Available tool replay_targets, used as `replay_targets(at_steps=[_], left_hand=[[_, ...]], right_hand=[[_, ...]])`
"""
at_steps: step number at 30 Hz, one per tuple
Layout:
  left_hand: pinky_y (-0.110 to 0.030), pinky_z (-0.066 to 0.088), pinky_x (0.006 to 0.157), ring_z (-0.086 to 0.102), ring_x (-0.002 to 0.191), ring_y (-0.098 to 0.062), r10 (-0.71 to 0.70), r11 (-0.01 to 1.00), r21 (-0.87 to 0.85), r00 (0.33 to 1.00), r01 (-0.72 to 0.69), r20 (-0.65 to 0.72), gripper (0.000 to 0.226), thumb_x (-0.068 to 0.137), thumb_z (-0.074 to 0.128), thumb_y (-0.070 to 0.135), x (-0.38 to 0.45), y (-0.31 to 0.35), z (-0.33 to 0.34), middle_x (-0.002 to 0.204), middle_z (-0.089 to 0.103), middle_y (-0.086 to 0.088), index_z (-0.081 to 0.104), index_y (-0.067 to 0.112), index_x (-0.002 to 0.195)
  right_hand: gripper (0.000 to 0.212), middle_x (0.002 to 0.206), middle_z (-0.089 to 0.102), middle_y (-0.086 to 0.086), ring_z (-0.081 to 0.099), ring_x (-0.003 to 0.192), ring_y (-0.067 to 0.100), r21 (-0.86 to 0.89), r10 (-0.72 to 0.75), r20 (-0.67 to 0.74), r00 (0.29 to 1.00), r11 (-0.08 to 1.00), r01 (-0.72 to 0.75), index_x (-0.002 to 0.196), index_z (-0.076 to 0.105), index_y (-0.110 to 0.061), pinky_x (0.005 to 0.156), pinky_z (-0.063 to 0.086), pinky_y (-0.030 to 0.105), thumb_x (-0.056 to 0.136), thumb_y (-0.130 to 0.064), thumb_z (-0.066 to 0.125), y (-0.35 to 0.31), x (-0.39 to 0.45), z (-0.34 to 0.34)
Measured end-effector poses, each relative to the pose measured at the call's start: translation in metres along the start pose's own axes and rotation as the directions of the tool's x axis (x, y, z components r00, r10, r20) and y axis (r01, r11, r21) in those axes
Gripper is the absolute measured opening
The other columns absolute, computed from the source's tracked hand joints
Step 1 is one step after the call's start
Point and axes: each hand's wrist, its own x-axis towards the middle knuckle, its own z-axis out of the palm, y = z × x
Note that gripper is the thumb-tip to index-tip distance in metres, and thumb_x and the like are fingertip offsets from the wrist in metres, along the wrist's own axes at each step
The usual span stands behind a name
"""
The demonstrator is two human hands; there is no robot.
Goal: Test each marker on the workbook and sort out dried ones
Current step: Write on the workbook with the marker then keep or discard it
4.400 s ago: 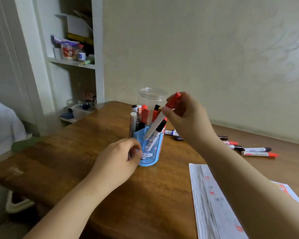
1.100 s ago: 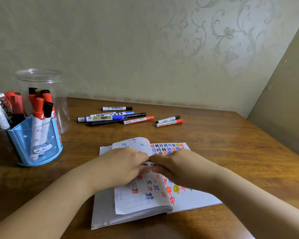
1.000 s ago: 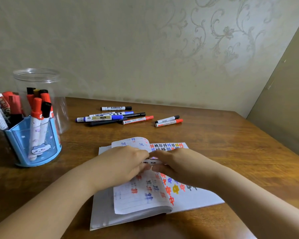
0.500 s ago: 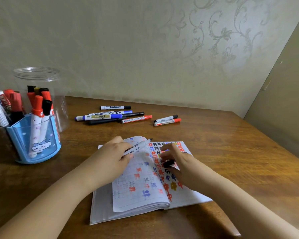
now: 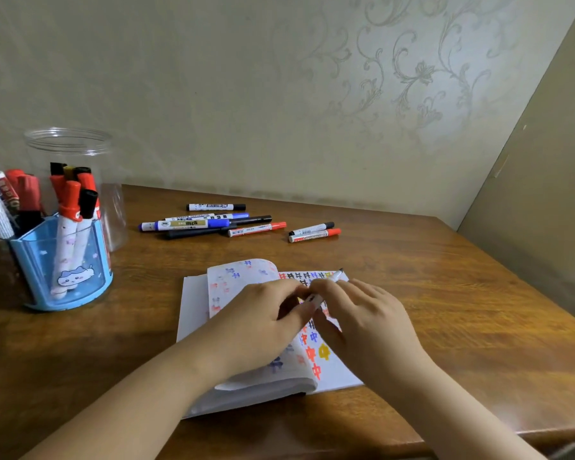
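Head view: both hands meet over the open workbook at 6 o'clock. The left hand and right hand each pinch 1 white marker, its dark tip pointing toward 1 o'clock above the page. Judged step: uncapped and about to write a test stroke. Next, the tip must press the paper. The sorted pile lies at 12 o'clock, the blue holder at 9.
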Motion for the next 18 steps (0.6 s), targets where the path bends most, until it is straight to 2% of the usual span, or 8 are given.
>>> replay_targets(at_steps=[2,4,6,7,10,13,15,18], left_hand=[[-0.017,0.047,0.078,0.056,0.088,0.001,0.022,1.0,-0.008,0.999,-0.022,0.025,0.03,0.097,0.034,0.041,0.001,0.0,0.001,0.1,0.062,0.013,0.058,0.029,0.112],[-0.011,0.046,0.074,0.055,0.087,0.002,0.024,0.999,0.025,1.0,-0.025,0.018,0.027,0.097,0.036,0.037,0.004,-0.002,0.001,0.093,0.059,0.017,0.059,0.029,0.109],[-0.001,0.04,0.068,0.051,0.085,0.013,0.055,0.994,0.094,0.998,-0.055,-0.001,0.019,0.096,0.045,0.031,0.011,-0.004,0.004,0.09,0.054,0.023,0.062,0.029,0.106],[0.001,0.037,0.067,0.049,0.082,0.017,0.077,0.99,0.116,0.997,-0.078,0.009,0.017,0.095,0.05,0.027,0.014,-0.006,0.007,0.088,0.053,0.022,0.064,0.027,0.104],[0.002,0.035,0.069,0.046,0.08,0.022,0.139,0.979,0.142,0.989,-0.145,0.047,0.015,0.092,0.054,0.019,0.018,-0.012,0.016,0.087,0.055,0.02,0.067,0.022,0.098],[0.0,0.036,0.073,0.048,0.089,0.012,0.182,0.974,0.136,0.983,-0.183,0.016,0.018,0.09,0.053,0.011,0.015,-0.02,0.027,0.087,0.058,0.02,0.069,0.019,0.095],[0.002,0.031,0.075,0.047,0.088,0.011,0.205,0.964,0.174,0.979,-0.203,0.004,0.02,0.09,0.053,0.011,0.011,-0.028,0.031,0.082,0.053,0.027,0.069,0.021,0.092],[0.001,0.023,0.084,0.045,0.094,0.007,0.224,0.941,0.248,0.973,-0.229,0.046,0.023,0.091,0.048,0.016,0.007,-0.041,0.032,0.093,0.06,0.022,0.069,0.027,0.095]], right_hand=[[0.021,0.065,0.061,-0.004,0.058,0.054,0.018,0.034,0.085,0.047,0.995,0.996,-0.087,0.095,0.055,-0.019,0.043,0.045,0.026,0.074,-0.02,0.061,0.006,-0.01,-0.002],[0.022,0.065,0.064,-0.003,0.06,0.053,0.02,0.151,0.328,0.141,0.934,0.925,-0.348,0.09,0.049,-0.029,0.042,0.045,0.03,0.078,-0.021,0.065,0.007,-0.016,-0.007],[0.02,0.064,0.065,-0.002,0.061,0.054,0.013,0.355,0.544,0.305,0.782,0.697,-0.623,0.082,0.047,-0.028,0.045,0.048,0.027,0.085,-0.026,0.066,0.007,-0.022,-0.009],[0.02,0.061,0.065,-0.002,0.058,0.051,0.008,0.459,0.588,0.348,0.73,0.573,-0.679,0.078,0.049,-0.027,0.045,0.044,0.022,0.084,-0.024,0.068,0.007,-0.026,-0.01],[0.019,0.048,0.056,-0.006,0.042,0.043,0.005,0.638,0.641,0.366,0.675,0.355,-0.683,0.076,0.05,-0.015,0.042,0.03,0.014,0.084,-0.011,0.067,0.006,-0.038,-0.011],[0.005,0.046,0.047,-0.007,0.032,0.045,0.01,0.709,0.64,0.398,0.657,0.24,-0.664,0.072,0.058,-0.015,0.042,0.023,0.019,0.076,-0.017,0.055,-0.001,-0.044,-0.009],[0.013,0.046,0.048,-0.006,0.037,0.044,0.008,0.72,0.625,0.422,0.656,0.209,-0.662,0.066,0.061,-0.015,0.043,0.027,0.017,0.073,-0.02,0.051,-0.005,-0.046,-0.005],[0.016,0.051,0.053,-0.01,0.043,0.049,0.001,0.699,0.621,0.393,0.678,0.277,-0.659,0.062,0.059,-0.019,0.047,0.03,0.013,0.075,-0.029,0.06,-0.006,-0.048,-0.001]])
